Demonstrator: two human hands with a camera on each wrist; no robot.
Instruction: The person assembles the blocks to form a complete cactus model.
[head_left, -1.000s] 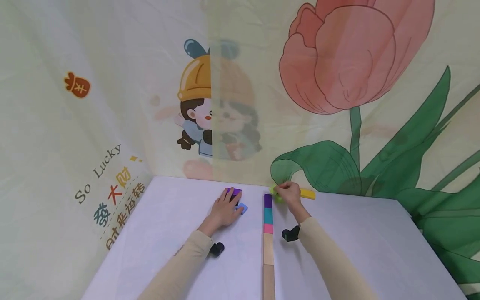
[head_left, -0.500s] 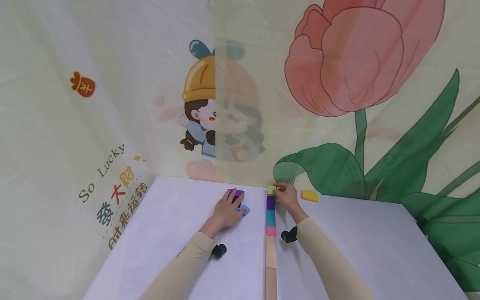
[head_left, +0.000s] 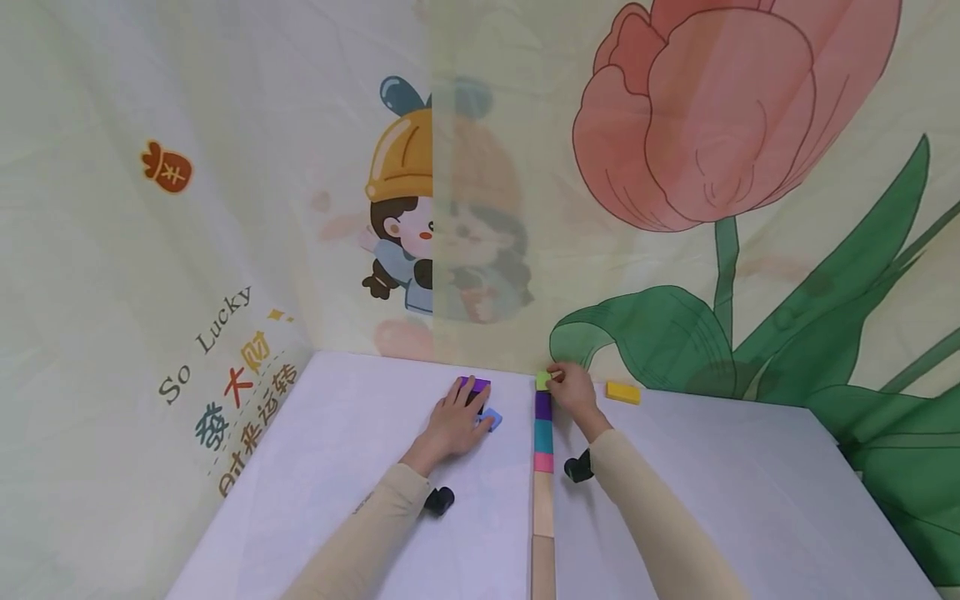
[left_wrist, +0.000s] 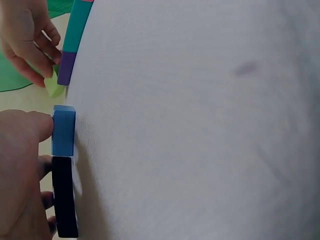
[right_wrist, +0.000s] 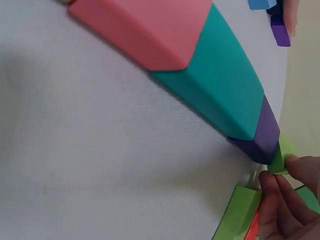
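My right hand pinches a light green block between thumb and fingers, at the far end of a straight row of blocks. Beside it in the row are a dark purple block, a teal block and a pink block. The green block appears to touch the purple one. My left hand lies with fingers spread over a purple block, a black block and a blue block. Its thumb touches the blue one; the fingers partly cover the others.
Plain wooden blocks continue the row towards me. A yellow block lies right of my right hand. Another green block and a red one sit below that hand. A printed curtain hangs behind the white table.
My right hand has moved slightly left, bringing the light green block to the far end of the row beside the dark purple block. My left hand has stayed over its blocks.
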